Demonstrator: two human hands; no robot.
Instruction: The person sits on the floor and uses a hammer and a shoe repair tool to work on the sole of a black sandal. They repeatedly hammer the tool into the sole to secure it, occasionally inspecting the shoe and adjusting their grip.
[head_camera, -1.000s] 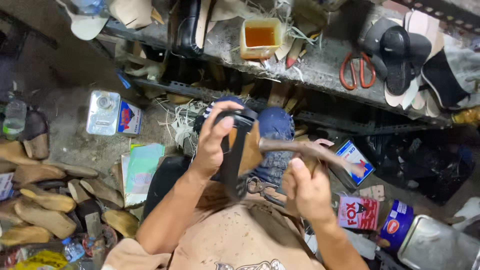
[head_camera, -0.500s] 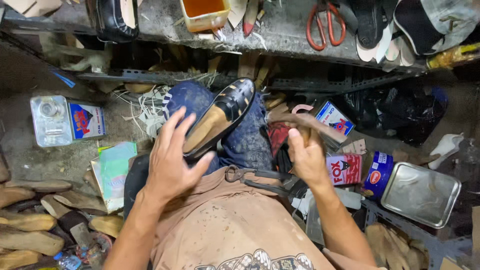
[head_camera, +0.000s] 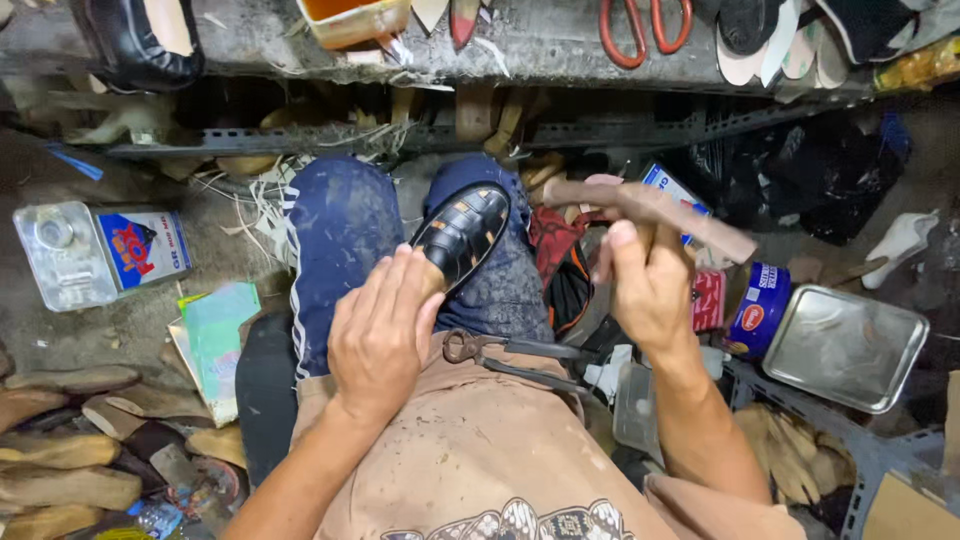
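left hand: fingers wrapped round the heel end of a black woven shoe lying on the knee | right hand: fingers closed on a hammer raised beside the shoe | pliers on the lap | red scissors on the bench

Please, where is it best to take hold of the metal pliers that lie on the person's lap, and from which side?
Probably the long dark handles, from the person's right. The rusty metal pliers lie flat on the brown apron, handles pointing right and uncovered; the rusty head sits close beside the left hand.
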